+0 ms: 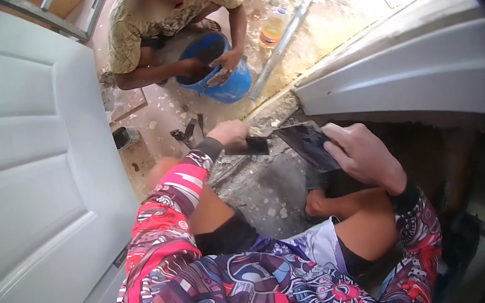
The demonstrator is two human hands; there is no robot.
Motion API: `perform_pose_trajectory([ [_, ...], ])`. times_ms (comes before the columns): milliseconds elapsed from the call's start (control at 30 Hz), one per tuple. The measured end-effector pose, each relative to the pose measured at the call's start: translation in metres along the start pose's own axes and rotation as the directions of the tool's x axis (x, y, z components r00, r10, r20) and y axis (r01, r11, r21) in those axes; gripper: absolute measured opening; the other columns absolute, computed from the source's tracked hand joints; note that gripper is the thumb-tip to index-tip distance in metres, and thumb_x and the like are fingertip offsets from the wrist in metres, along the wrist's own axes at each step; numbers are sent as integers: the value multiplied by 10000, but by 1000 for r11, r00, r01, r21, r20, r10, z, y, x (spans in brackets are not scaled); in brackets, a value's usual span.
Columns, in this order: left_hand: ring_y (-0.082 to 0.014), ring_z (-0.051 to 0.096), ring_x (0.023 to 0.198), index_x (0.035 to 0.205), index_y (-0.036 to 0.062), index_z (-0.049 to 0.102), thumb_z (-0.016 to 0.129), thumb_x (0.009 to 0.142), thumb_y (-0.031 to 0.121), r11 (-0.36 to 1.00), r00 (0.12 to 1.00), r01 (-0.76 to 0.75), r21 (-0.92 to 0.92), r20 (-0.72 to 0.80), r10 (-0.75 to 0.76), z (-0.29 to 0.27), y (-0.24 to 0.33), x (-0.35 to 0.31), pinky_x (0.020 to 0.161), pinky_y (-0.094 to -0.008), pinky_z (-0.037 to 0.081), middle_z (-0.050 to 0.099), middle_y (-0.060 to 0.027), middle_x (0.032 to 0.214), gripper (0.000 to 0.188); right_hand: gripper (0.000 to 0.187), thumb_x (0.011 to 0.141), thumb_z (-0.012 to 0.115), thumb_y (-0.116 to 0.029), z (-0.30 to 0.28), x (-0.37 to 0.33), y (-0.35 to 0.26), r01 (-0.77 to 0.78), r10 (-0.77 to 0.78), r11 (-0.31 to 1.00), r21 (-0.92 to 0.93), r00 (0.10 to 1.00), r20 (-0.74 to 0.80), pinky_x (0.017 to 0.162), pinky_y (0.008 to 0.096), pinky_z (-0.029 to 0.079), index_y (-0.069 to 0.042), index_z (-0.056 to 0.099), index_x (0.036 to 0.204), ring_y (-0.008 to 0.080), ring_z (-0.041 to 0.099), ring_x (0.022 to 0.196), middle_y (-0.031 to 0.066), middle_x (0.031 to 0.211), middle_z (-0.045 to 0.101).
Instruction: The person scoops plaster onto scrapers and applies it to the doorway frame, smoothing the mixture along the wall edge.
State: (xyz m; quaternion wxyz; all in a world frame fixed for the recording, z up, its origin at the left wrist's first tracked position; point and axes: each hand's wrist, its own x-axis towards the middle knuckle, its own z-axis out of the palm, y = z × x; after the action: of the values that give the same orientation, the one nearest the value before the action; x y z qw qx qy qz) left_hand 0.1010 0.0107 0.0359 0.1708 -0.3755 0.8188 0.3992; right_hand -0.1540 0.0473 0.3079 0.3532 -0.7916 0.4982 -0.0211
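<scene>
Left hand (229, 133) gripping 1 dark blade (258, 145), right hand (359, 153) gripping 1 plate (305, 146), 1 blue bucket (235, 88)

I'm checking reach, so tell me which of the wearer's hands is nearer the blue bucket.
Left. The left hand is just below the blue bucket in the picture; the right hand is farther off, down and to the right.

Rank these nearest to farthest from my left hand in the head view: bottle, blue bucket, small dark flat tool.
1. Small dark flat tool: in the left hand itself.
2. Blue bucket: straight ahead.
3. Bottle: farther off, right of the bucket.
</scene>
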Motion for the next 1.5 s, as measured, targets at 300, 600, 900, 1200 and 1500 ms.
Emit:
perform_pose_trajectory([
  [300, -358, 698, 892, 897, 76, 754, 646, 705, 160, 985, 987, -141, 98, 86, 133, 0, 48, 11, 743, -471, 561, 718, -169, 927, 236, 66, 867, 594, -35, -23, -30, -26, -129, 166, 961, 244, 976, -141, 490, 346, 417, 23, 591, 900, 311, 570, 498, 178, 598, 513],
  [600, -345, 707, 878, 894, 94, 755, 654, 724, 189, 936, 941, -328, 126, 132, 312, 3, 92, 42, 714, -452, 574, 723, -153, 911, 220, 83, 859, 583, -12, -21, -74, -47, -256, 285, 942, 215, 951, -116, 499, 354, 428, 51, 605, 910, 290, 586, 503, 182, 608, 548],
  [900, -349, 704, 866, 883, 77, 753, 673, 707, 197, 937, 942, -329, 118, 104, 318, -7, 91, 36, 726, -452, 569, 722, -154, 907, 227, 167, 823, 611, -27, -2, -73, -44, -220, 282, 945, 240, 922, -265, 450, 344, 315, 10, 489, 715, 259, 454, 435, 131, 557, 409],
  [1200, -401, 680, 820, 851, 50, 729, 629, 705, 177, 955, 956, -292, 45, 42, 291, -6, 70, 21, 691, -491, 540, 693, -196, 838, 218, 146, 864, 590, -30, -14, -72, -45, -219, 246, 958, 184, 959, -141, 538, 350, 480, 72, 621, 964, 305, 645, 574, 193, 703, 622],
  [1500, -356, 692, 914, 911, 75, 751, 643, 716, 166, 967, 968, -241, 82, 90, 234, -15, 67, 12, 751, -453, 561, 716, -169, 937, 241, 145, 820, 600, -24, 4, -60, -47, -185, 239, 953, 238, 945, -223, 482, 329, 370, 60, 623, 936, 232, 507, 462, 134, 568, 475],
])
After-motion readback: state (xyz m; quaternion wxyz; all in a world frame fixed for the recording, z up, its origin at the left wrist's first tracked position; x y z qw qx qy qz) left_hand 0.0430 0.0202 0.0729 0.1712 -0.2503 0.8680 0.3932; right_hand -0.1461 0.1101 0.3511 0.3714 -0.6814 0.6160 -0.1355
